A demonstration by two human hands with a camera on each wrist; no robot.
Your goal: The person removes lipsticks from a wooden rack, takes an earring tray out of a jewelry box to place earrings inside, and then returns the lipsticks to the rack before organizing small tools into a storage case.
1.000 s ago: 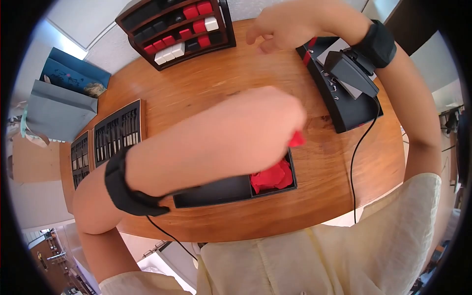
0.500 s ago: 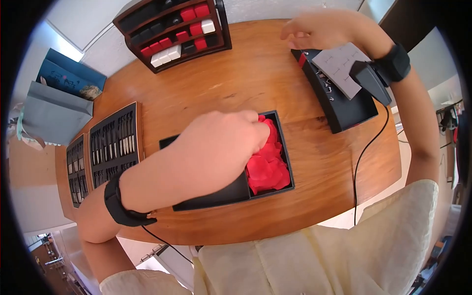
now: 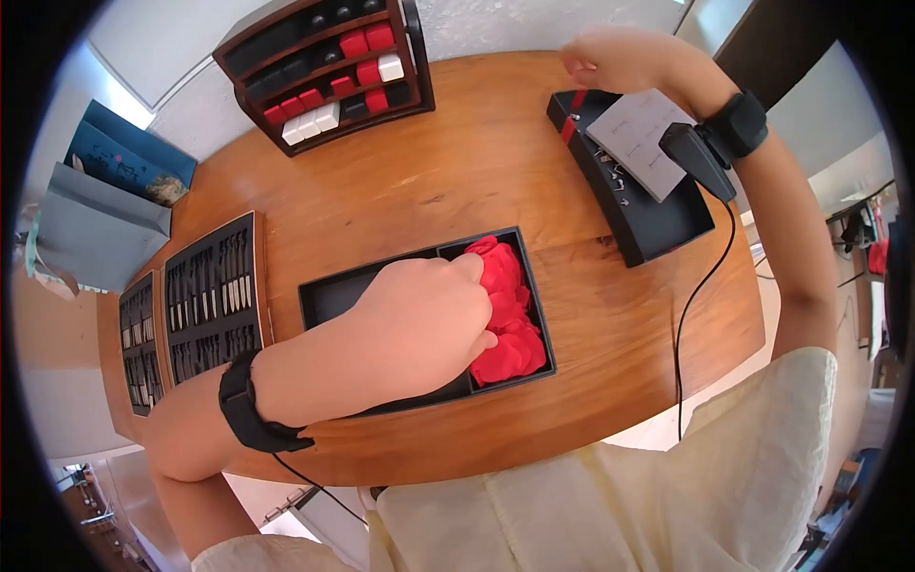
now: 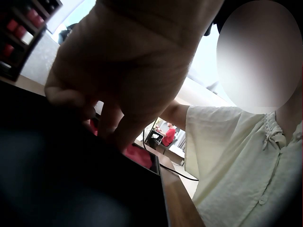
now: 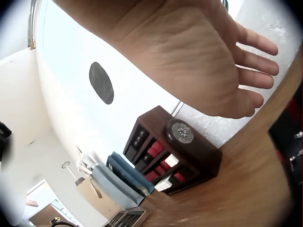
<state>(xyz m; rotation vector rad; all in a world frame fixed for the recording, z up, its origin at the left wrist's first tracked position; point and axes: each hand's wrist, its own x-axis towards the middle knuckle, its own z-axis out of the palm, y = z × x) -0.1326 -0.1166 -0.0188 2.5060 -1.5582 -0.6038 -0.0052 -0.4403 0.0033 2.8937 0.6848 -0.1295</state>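
In the head view my left hand (image 3: 419,319) lies over a black two-part box (image 3: 334,297), at the edge of the red petals (image 3: 510,351) that fill its right compartment. The left wrist view has the fingers of this hand (image 4: 118,71) reaching down to the petals (image 4: 138,156), their tips hidden behind the dark box wall. My right hand (image 3: 634,65) hovers at the back right, just above the far end of another black box (image 3: 667,229). Its fingers are extended and loose in the right wrist view, and the palm (image 5: 189,61) is bare.
A wooden rack (image 3: 329,81) of red, black and white blocks stands at the back. Two blue-grey bags (image 3: 105,224) and dark cases (image 3: 212,296) of slim tools lie left. A grey card (image 3: 637,143) and small metal pieces sit in the right box; a cable runs beside it.
My left hand, which held a red piece above the box, has come down to the petals and shifted left. The right hand has moved right, over the other box's far end.
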